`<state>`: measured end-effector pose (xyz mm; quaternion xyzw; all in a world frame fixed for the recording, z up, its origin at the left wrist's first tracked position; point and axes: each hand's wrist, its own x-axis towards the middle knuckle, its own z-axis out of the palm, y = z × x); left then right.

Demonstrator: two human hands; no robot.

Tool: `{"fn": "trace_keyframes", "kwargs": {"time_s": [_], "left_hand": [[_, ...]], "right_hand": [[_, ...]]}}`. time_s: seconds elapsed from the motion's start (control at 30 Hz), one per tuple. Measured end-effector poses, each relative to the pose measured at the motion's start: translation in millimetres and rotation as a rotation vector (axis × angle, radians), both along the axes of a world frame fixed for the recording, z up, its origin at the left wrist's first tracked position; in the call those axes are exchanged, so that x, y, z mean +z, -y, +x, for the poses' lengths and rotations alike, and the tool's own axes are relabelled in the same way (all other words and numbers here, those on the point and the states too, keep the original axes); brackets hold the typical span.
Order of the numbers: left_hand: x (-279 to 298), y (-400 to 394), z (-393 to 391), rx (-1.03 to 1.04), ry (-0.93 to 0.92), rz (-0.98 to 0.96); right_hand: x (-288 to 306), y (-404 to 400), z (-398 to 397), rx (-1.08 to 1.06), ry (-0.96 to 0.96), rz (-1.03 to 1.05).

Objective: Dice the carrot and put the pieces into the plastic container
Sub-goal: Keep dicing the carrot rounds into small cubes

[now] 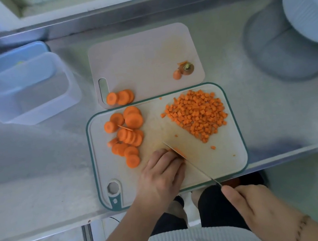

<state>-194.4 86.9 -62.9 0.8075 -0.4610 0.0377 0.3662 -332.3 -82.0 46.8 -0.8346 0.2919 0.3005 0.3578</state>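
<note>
Cutting board, white with a green rim, lying on a steel counter at its near edge, handle end toward the person. Left hand resting on the board, fingers curled down and pressing a small piece of carrot against the surface. Right hand closed around the handle of a knife, forefinger laid along the top; the blade runs diagonally up and left, its edge sitting on the carrot piece just beside the left fingertips. Carrot slices, round, in loose overlapping heaps on the left part of the board. Diced carrot, many small cubes, heaped on the far right part of the same board, with a few stray cubes lying apart nearer the middle. Second board, pale and plain, lying just beyond the first and touching it; on it three more slices at the near left corner and the cut carrot top with a small end piece at the right. Plastic container, clear and rectangular, standing on the counter well left of both boards, no carrot visible in it; a blue box directly behind it. Stack of pale bowls at the far right.
</note>
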Motion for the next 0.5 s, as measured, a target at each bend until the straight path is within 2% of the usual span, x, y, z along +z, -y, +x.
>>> {"fn": "trace_keyframes", "kwargs": {"time_s": [0.13,0.27,0.37,0.5], "left_hand": [[1,2,1,-0.007,0.006,-0.002],[4,-5,-1,-0.040,-0.004,0.021],[1,-10,-1,-0.032,0.012,0.036],[0,-8,0,-0.027,-0.002,0.015]], "right_hand": [[-18,-9,11,-0.034,0.132,-0.009],[-11,-6,13,-0.130,0.192,0.074],[-2,-1,-1,-0.133,0.178,0.089],[2,0,-12,-0.069,0.066,0.034]]}}
